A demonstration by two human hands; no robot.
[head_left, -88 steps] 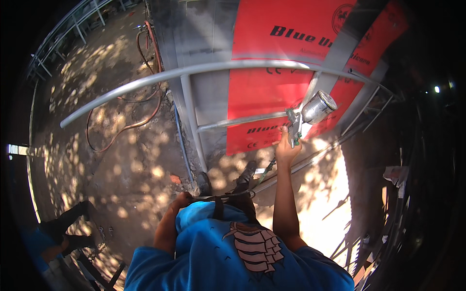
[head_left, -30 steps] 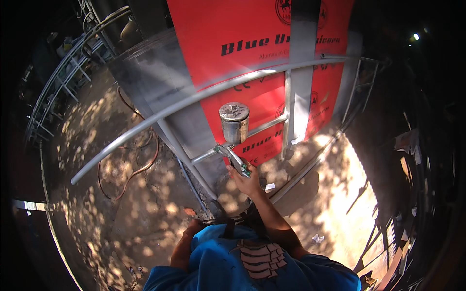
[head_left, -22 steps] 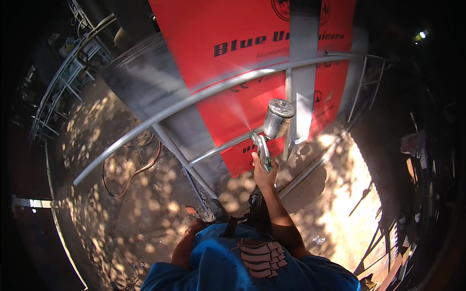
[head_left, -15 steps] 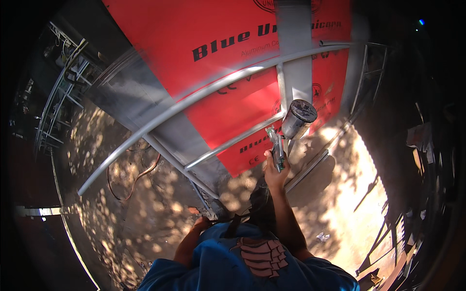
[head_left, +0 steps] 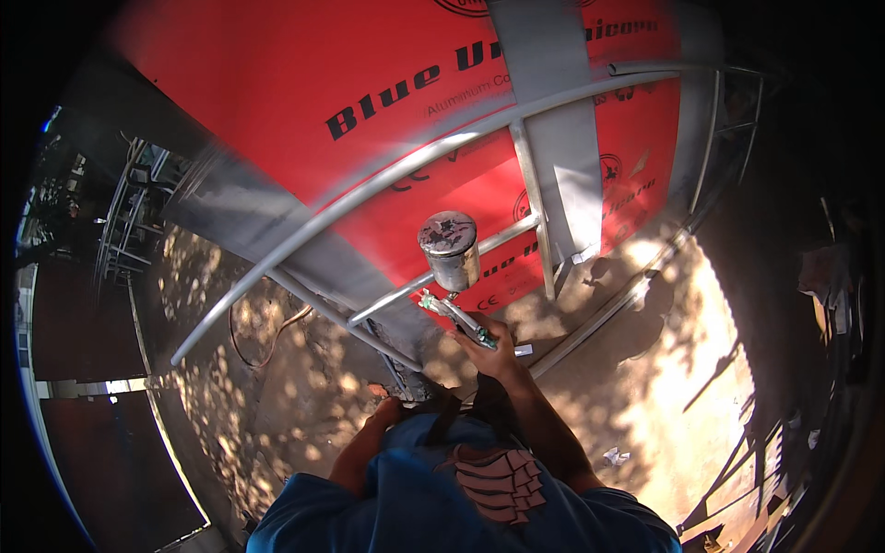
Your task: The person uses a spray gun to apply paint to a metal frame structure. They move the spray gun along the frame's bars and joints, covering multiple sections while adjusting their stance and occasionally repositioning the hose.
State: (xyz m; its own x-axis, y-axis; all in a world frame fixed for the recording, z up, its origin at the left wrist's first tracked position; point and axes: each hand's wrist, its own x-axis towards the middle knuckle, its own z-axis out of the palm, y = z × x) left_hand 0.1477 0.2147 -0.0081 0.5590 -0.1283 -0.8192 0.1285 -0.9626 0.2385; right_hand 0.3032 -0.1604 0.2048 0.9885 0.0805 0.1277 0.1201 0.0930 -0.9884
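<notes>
A paint spray gun with a round, paint-stained metal cup is gripped in my right hand, its nozzle end pointing left. Right beyond it runs a silver-grey metal pipe frame with one long curved bar and straight crosspieces. The cup hides part of a crosspiece. Behind the frame stands a red and grey sheet panel with black print. My left hand stays low by my waist, against dark clothing; its fingers are mostly hidden.
A thin reddish hose lies curled on the sun-dappled ground at left. More metal framework stands at the far left. A long metal bar lies on the ground at right, and scraps of material are scattered at the lower right.
My right hand has swung the spray gun leftward along the frame, from beside the upright crosspiece to in front of the lower bar. My left hand has barely shifted.
</notes>
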